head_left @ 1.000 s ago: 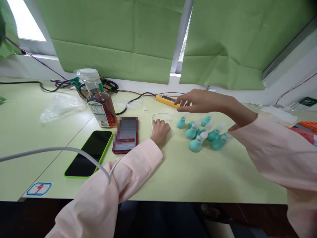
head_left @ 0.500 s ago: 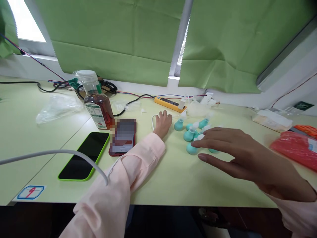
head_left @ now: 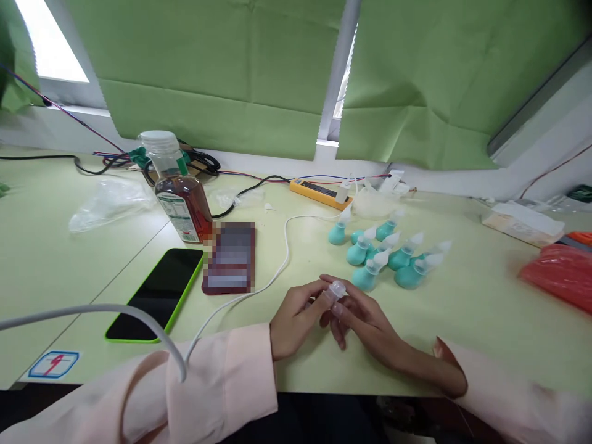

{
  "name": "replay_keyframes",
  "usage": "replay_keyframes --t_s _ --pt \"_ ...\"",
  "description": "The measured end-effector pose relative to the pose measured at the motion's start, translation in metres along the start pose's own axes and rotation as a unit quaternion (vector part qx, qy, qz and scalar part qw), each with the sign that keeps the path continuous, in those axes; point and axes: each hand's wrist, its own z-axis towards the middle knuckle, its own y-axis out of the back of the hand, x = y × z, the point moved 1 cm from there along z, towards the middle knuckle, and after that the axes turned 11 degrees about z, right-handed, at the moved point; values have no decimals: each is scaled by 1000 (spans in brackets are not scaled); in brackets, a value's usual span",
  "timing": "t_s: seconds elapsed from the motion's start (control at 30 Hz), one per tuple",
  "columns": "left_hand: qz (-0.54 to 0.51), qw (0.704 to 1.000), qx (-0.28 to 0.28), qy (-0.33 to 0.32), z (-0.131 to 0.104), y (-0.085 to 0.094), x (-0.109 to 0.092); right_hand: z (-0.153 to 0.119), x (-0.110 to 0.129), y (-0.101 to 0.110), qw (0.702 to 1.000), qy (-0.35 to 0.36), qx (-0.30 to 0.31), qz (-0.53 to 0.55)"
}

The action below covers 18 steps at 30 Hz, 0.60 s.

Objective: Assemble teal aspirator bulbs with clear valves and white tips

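My left hand (head_left: 298, 317) and my right hand (head_left: 372, 324) meet above the front of the table. A small clear plastic piece (head_left: 337, 289) with a ringed end sits between their fingertips. My left thumb and fingers pinch it. The right thumb and forefinger close around it from the other side, and its lower part is hidden by the fingers. Just beyond my right hand stand several teal rubber bulb aspirators (head_left: 364, 277) with clear pointed tips, some upright and some tilted.
To the left lie a green-edged phone (head_left: 155, 296) and a red-edged phone (head_left: 230, 256), with a bottle of brown liquid (head_left: 185, 206) behind. A white cable (head_left: 287, 246) crosses the table to a yellow power strip (head_left: 319, 192). A red plastic packet (head_left: 559, 274) lies at the right.
Both hands have drawn back toward me and come together, the left from near the power strip, the right from over the bulbs. The clear plastic piece now shows between them.
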Motion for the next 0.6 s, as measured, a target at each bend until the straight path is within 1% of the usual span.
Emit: replay_keyframes --t_s 0.07,0.1,0.17,0.2,0.23,0.33,0.43,0.53,0.6 --pt "-4 1000 20 6 6 5 8 6 -5 -1 1000 11 -15 21" --pt "-5 1000 17 14 9 7 12 9 -7 1 999 22 -28 18" --pt "5 999 -11 35 11 12 20 13 -9 6 999 32 -40 6" --pt "19 999 -31 40 11 15 24 15 -9 9 999 31 -39 -1" --pt "48 997 -39 36 9 17 26 16 -9 12 999 28 -33 -11" --pt "156 987 -24 -8 5 24 28 18 -5 16 996 46 -3 -73" --pt "228 972 -2 -49 3 30 27 19 -2 17 991 57 24 -123" --pt "271 960 -18 -72 4 33 27 18 -4 17 997 30 10 -71" --pt "256 963 -42 -69 5 34 28 18 -7 16 1000 9 -8 -12"
